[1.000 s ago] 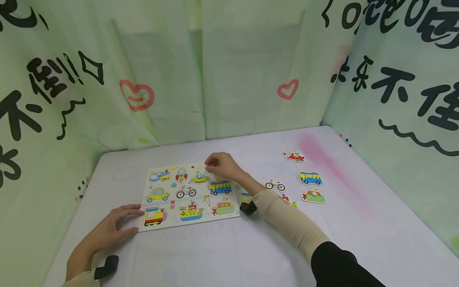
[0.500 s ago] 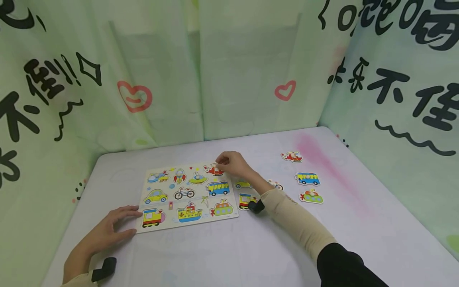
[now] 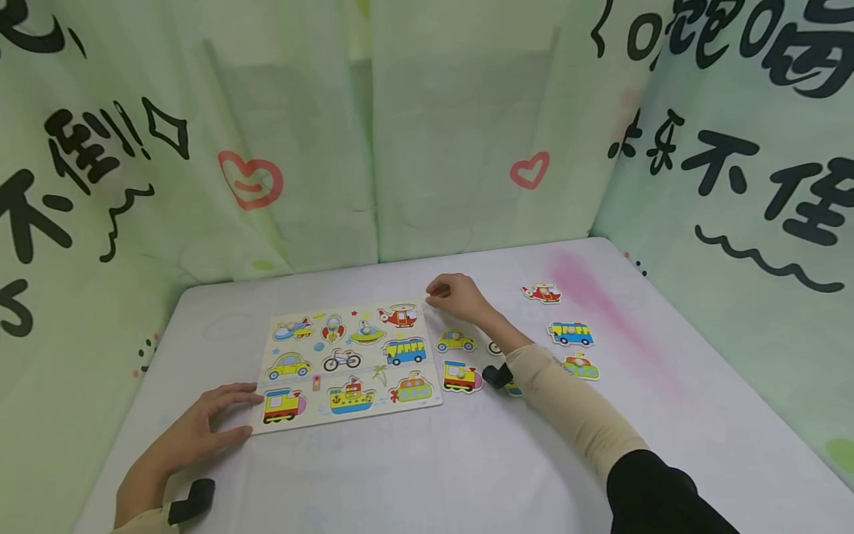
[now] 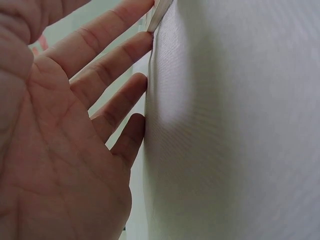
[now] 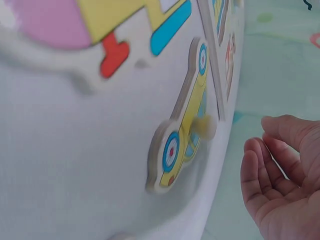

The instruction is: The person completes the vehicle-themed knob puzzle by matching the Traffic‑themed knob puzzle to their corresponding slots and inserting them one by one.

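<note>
A white picture board (image 3: 435,386) printed with vehicles lies on the table, seen in the head view. My left hand (image 3: 210,423) is at its left edge, fingers extended and touching the edge, thumb near the front corner. In the left wrist view the palm shows, with the straight fingers (image 4: 110,65) reaching the cloth and edge. My right hand (image 3: 460,297) hovers just past the board's far right corner, loosely curled around nothing. Below it lie a yellow car piece (image 3: 456,340) and a train piece (image 3: 462,377). A knob (image 5: 204,127) stands on the car piece in the right wrist view.
Farther right lie a helicopter piece (image 3: 542,293), a bus piece (image 3: 570,334) and a submarine piece (image 3: 582,366). A bicycle piece (image 3: 494,348) is partly hidden by the right forearm. A printed curtain (image 3: 434,185) hangs behind the white-covered table (image 3: 373,482).
My right hand has moved rightward from above the board's upper right to beyond its edge, uncovering the printed helicopter and the car piece. The left hand stays at the board's edge.
</note>
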A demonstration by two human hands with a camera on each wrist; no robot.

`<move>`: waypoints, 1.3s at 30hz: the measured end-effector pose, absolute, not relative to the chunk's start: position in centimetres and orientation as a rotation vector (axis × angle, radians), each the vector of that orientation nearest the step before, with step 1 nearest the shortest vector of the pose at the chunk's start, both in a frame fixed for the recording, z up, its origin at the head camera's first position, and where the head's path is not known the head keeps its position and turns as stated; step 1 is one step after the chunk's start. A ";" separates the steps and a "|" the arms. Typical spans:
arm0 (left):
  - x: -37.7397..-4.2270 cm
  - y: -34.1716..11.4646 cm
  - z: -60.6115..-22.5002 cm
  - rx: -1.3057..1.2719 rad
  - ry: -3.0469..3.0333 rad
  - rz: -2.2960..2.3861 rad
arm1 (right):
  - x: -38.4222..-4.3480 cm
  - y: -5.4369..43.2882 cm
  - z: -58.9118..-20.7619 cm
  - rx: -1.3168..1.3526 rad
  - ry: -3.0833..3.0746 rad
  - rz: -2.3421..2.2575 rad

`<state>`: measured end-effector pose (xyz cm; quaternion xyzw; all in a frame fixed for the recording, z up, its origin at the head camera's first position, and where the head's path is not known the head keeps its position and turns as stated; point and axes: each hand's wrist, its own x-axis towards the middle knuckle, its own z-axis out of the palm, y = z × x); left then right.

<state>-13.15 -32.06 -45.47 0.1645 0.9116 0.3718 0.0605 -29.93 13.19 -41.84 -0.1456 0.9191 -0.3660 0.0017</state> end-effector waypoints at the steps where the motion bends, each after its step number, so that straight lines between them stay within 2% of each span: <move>1: -13.2 -32.1 -45.5 0.502 2.760 1.126 | -30.0 13.4 -41.8 -0.449 2.889 -1.150; 39: -13.3 -32.3 -45.7 0.573 2.782 1.132 | -30.1 24.8 -40.7 -0.172 3.004 -1.093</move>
